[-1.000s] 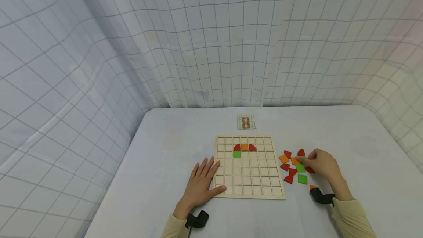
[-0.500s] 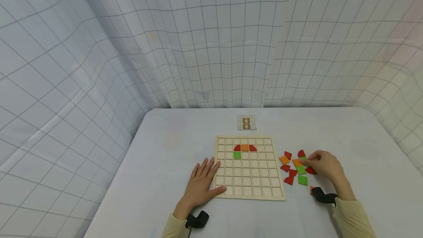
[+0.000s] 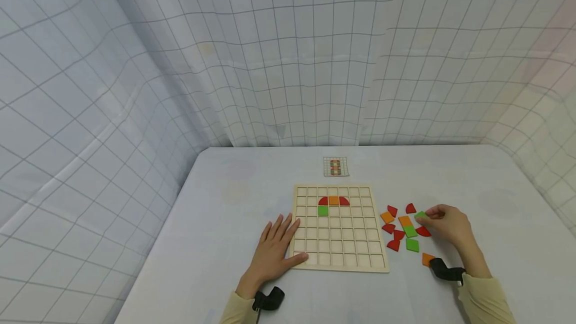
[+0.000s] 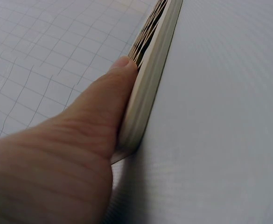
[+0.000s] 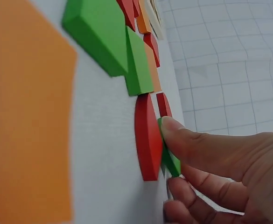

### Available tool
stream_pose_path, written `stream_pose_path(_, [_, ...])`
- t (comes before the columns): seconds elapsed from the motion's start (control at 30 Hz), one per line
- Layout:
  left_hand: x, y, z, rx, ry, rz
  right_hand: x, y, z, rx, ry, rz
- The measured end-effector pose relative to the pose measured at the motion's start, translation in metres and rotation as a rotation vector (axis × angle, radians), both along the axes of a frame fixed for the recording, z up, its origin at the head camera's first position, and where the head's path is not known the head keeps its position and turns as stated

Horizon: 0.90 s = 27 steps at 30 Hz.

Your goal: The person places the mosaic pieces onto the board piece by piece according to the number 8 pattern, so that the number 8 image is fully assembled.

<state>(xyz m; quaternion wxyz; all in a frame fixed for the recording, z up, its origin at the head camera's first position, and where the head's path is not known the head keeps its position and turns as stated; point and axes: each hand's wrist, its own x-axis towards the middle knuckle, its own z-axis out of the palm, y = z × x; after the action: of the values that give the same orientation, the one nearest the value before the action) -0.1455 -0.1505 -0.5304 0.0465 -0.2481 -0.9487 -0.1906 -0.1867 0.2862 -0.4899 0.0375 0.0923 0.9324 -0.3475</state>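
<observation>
A small green tile (image 3: 420, 214) sits pinched between the thumb and fingertips of the right hand (image 3: 445, 225), just off the table (image 3: 225, 199) among the loose red, orange and green pieces (image 3: 400, 229) right of the wooden grid board (image 3: 339, 259). The grip looks thin, on the tile's edge, so it could slip and fall back among the pieces, or nudge the red piece (image 5: 148, 135) beside it. The left hand (image 3: 274, 249) lies flat with fingers spread, thumb against the board's edge; if it eases off, the board could shift.
</observation>
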Motion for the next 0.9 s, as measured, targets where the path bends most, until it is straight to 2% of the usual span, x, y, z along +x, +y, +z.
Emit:
stream_pose_path(0.3, [0.001,0.000,-0.001,0.010,0.002,0.001,0.004,0.000,0.000,0.032,0.126,0.045])
stream_pose_path(0.5, [0.000,0.000,-0.001,0.016,0.013,-0.005,0.001,-0.006,0.004,-0.023,0.203,-0.003])
stream_pose_path(0.6, [0.000,0.000,-0.001,0.017,0.017,-0.005,-0.003,-0.015,0.009,-0.066,0.249,0.004])
stream_pose_path(0.7, [0.001,0.000,-0.001,0.018,0.016,-0.005,-0.008,-0.027,0.015,-0.126,0.267,0.060])
stream_pose_path(0.9, [0.000,0.000,0.000,0.017,0.011,-0.006,-0.024,-0.063,0.020,-0.222,0.262,0.231])
